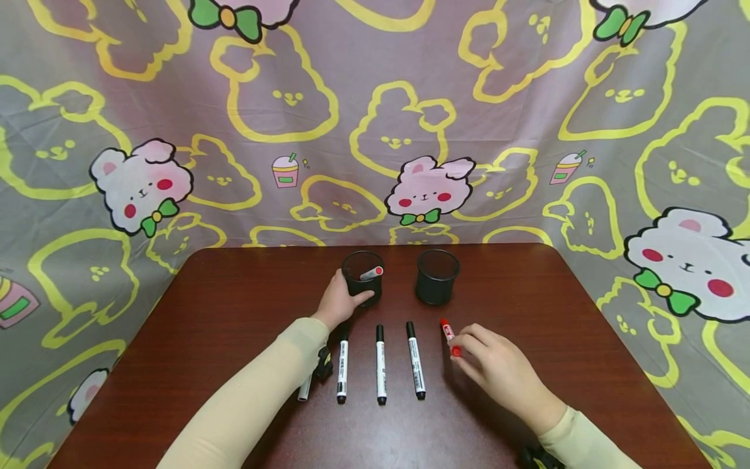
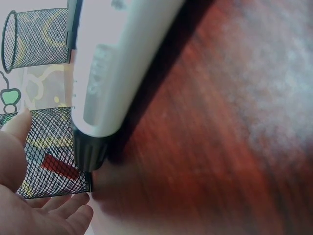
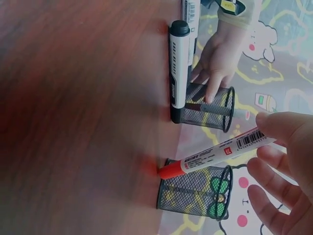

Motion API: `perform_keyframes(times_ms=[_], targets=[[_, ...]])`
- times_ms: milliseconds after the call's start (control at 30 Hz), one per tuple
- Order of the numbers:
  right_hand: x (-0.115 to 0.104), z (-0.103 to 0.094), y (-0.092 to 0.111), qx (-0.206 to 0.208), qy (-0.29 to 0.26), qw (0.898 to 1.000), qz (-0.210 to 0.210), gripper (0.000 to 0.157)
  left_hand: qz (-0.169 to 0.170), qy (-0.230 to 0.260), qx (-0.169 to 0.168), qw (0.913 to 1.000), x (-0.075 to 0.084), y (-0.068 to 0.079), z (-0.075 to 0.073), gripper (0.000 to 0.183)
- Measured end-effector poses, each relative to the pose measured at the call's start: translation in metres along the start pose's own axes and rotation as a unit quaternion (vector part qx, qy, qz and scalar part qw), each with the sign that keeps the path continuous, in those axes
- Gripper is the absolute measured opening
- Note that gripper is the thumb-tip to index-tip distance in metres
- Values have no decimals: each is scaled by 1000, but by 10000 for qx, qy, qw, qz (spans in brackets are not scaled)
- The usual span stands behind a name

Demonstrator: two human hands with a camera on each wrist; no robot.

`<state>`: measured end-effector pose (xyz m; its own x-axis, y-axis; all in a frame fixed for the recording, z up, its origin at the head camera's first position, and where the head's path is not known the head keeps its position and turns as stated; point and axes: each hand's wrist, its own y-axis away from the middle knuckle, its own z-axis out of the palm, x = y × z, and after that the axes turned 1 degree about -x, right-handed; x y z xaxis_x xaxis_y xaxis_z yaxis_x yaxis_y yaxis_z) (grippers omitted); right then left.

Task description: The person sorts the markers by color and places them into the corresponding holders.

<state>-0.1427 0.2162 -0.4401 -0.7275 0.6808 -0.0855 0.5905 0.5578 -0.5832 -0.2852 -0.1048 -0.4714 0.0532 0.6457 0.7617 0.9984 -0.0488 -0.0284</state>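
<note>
My left hand (image 1: 342, 301) grips the left black mesh pen cup (image 1: 362, 286), its thumb across the near side and its fingers on the other. A marker (image 1: 371, 274) with a red end leans inside that cup, and its red cap shows through the mesh in the left wrist view. Between thumb and fingertips, my right hand (image 1: 500, 368) pinches a red-capped white marker (image 3: 215, 155), tilted, its red cap pointing toward the cups. Beyond this marker stands the right mesh pen cup (image 1: 435, 288), upright, with no hand touching it.
Black-capped white markers lie in a row on the brown table: one (image 1: 342, 368) by the left forearm, another (image 1: 381, 368) in the middle, a third (image 1: 416, 365) further right. Under the left wrist, a further marker (image 1: 305, 389) is partly hidden. A patterned cloth (image 1: 328, 150) hangs behind.
</note>
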Motion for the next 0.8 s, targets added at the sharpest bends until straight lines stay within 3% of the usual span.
perform_keyframes(times_ms=[167, 800], targets=[[2, 0, -2, 19, 10, 10000, 49, 16, 41, -26, 47, 10000, -1, -1, 1, 89], [10, -5, -13, 2, 60, 9995, 320, 28, -10, 7, -36, 10000, -2, -1, 1, 92]])
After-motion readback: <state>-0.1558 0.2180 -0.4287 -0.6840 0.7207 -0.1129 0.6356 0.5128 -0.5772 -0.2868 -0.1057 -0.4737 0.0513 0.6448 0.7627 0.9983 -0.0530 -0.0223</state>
